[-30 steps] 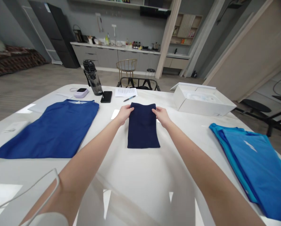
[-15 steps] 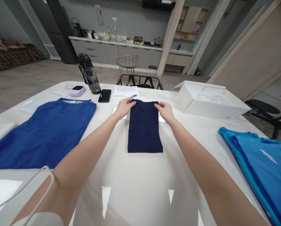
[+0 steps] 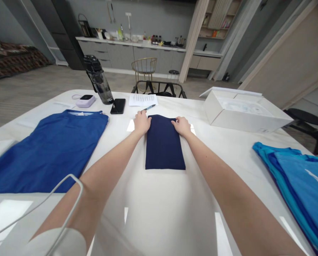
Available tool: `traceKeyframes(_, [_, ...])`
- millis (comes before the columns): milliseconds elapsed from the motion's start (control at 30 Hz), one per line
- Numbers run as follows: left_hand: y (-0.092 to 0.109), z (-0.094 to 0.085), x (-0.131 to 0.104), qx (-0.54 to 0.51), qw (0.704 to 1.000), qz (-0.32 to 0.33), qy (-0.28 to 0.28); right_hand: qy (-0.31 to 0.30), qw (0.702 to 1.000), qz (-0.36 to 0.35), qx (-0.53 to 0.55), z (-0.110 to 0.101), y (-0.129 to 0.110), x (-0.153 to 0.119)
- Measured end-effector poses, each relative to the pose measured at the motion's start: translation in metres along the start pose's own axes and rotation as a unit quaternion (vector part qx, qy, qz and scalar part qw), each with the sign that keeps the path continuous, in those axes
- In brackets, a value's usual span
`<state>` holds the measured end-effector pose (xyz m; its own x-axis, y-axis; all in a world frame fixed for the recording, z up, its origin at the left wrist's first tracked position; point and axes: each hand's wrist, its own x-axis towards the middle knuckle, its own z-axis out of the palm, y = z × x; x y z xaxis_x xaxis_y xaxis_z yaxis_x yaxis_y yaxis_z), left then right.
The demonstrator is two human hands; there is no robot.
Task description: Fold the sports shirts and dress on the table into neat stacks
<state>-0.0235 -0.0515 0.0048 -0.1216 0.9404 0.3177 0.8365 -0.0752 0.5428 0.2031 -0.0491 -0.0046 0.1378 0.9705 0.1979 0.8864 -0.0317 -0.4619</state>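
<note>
A navy folded cloth lies on the white table in front of me, a neat rectangle with its straight edge toward me. My left hand is closed at its far left corner, thumb along the edge. At the far right corner, my right hand pinches the cloth between thumb and fingers. Beyond the left hand lies a pen. To the left a blue T-shirt is spread out, and on the right stands a stack of folded blue shirts.
An open white box stands at the back right. Along the far edge are a printed sheet, a phone, a tall dark bottle and a lilac device. A white cable crosses my left forearm.
The cloth's far edge has come down flatter onto the table. My left hand has curled in closer at its corner, and my right hand has shifted slightly inward. The view has moved a little.
</note>
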Motion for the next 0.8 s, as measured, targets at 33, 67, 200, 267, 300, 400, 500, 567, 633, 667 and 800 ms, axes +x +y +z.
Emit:
traceKeyframes(33, [0.006, 0.000, -0.004, 0.019, 0.999, 0.035, 0.012, 0.014, 1.000, -0.008, -0.019, 0.000, -0.004, -0.002])
traceKeyframes(67, [0.013, 0.001, -0.008, 0.026, 0.997, 0.078, 0.014, 0.036, 0.999, -0.028, -0.027, 0.001, -0.010, -0.004])
traceKeyframes(200, [0.031, 0.015, -0.017, 0.025, 0.983, 0.165, -0.075, 0.024, 0.989, -0.144, 0.014, 0.015, -0.033, -0.012])
traceKeyframes(267, [0.028, 0.025, -0.019, 0.048, 0.977, 0.160, -0.130, -0.037, 0.984, -0.171, 0.011, 0.025, -0.039, -0.017])
traceKeyframes(300, [0.025, 0.029, -0.020, 0.061, 0.975, 0.154, -0.149, -0.060, 0.983, -0.171, -0.003, 0.029, -0.040, -0.019])
traceKeyframes(400, [0.013, 0.035, -0.025, 0.091, 0.974, 0.127, -0.163, -0.093, 0.985, -0.138, -0.049, 0.034, -0.035, -0.027])
traceKeyframes(500, [0.010, 0.032, -0.033, 0.118, 0.973, 0.117, -0.158, -0.111, 0.986, -0.101, -0.073, 0.030, -0.029, -0.033])
traceKeyframes(567, [0.014, 0.026, -0.038, 0.139, 0.971, 0.143, -0.130, -0.120, 0.985, -0.088, -0.085, 0.026, -0.027, -0.038])
traceKeyframes(633, [0.022, 0.020, -0.044, 0.152, 0.962, 0.197, -0.111, -0.128, 0.984, -0.082, -0.094, 0.022, -0.026, -0.044])
traceKeyframes(667, [0.026, 0.018, -0.048, 0.155, 0.956, 0.224, -0.111, -0.131, 0.983, -0.082, -0.097, 0.020, -0.025, -0.048])
traceKeyframes(800, [0.041, 0.015, -0.068, 0.158, 0.948, 0.232, -0.146, -0.115, 0.980, -0.125, -0.102, 0.012, -0.021, -0.070])
